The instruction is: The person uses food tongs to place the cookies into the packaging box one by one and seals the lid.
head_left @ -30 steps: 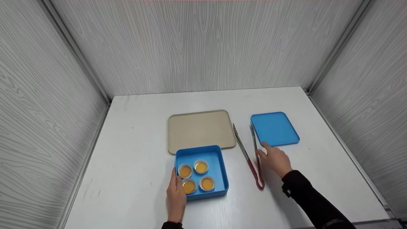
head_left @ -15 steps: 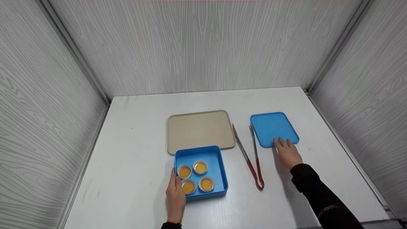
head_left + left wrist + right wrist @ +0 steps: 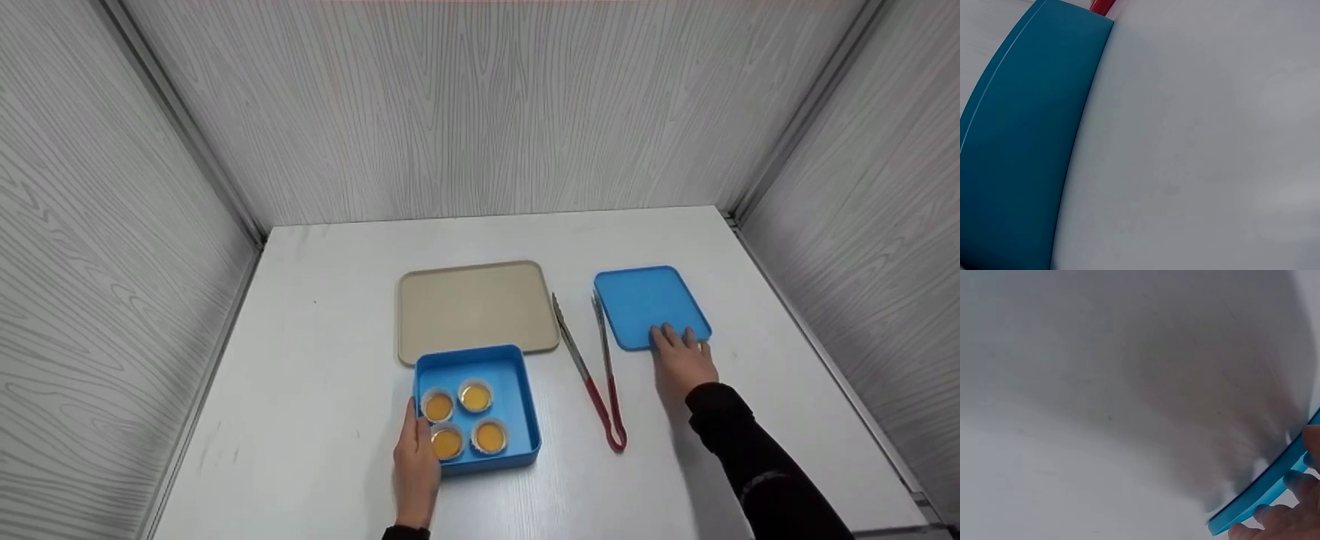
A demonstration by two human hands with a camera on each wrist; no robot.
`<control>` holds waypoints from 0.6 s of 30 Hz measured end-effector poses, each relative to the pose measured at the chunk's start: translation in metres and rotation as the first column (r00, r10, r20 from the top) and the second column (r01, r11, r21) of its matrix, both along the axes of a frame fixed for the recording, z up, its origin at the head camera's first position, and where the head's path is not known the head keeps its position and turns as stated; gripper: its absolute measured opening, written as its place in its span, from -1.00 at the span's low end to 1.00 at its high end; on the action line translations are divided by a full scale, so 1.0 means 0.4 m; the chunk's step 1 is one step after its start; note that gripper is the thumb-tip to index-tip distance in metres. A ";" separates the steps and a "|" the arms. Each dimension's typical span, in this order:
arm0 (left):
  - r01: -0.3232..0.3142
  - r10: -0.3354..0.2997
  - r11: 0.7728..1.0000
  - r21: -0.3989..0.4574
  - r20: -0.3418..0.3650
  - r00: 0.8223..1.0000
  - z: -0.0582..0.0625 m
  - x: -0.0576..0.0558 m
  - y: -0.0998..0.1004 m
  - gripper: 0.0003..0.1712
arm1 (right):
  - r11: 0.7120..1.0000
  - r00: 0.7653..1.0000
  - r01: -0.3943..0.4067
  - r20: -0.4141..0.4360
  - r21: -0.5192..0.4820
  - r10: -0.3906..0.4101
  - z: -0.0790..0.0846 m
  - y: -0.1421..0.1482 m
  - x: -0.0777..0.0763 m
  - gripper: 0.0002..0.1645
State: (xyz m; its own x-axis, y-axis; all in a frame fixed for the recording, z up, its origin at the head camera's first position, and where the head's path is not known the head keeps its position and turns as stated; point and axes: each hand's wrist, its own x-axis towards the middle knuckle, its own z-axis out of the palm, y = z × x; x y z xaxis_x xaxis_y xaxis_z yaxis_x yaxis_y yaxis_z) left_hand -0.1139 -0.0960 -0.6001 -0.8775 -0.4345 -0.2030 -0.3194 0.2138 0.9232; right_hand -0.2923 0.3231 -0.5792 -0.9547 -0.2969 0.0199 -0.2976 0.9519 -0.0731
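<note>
My left hand [image 3: 417, 469] grips the left wall of a square blue box [image 3: 513, 375], thumb at the rim and fingers along the outside. Several egg tarts [image 3: 475, 396] in pale cups sit in the box. In the left wrist view only the box's outer wall [image 3: 1027, 135] shows, without the hand. At the right, my right hand [image 3: 684, 364] holds the near edge of a flat blue lid [image 3: 645, 300], fingers over its top. The right wrist view shows the thumb at the rim of the lid [image 3: 1266, 486]; part of this hand is out of frame.
Tongs [image 3: 613, 409] with red handles lie spread between the box and the lid, one tip close to each tray-like piece. Behind the box a beige tray [image 3: 472, 307] lies flat. Grey wood-grain panels [image 3: 480, 112] enclose the white table [image 3: 322, 375] at the back and sides.
My right hand has moved right from beside the tongs to the lid's near edge and taken hold there. The left hand and the box have stayed in place.
</note>
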 end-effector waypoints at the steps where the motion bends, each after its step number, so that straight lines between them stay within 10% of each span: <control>1: 0.000 0.000 1.000 0.002 0.000 1.000 0.001 -0.001 0.000 -0.36 | 1.000 1.000 0.006 0.008 0.001 -0.006 -0.002 0.001 -0.002 -0.36; 18: 0.003 -0.003 1.000 -0.005 -0.029 1.000 0.002 0.001 -0.001 -0.36 | 1.000 0.989 0.002 -0.150 -0.022 -0.005 -0.028 0.029 -0.012 -0.69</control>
State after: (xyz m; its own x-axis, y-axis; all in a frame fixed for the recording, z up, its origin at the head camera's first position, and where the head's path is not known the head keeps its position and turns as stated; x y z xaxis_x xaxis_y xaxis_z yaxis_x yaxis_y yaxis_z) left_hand -0.1135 -0.0962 -0.5992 -0.8844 -0.4326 -0.1754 -0.2920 0.2195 0.9309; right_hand -0.2969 0.3346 -0.5905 -0.9414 -0.2917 0.1692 -0.3035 0.9516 -0.0484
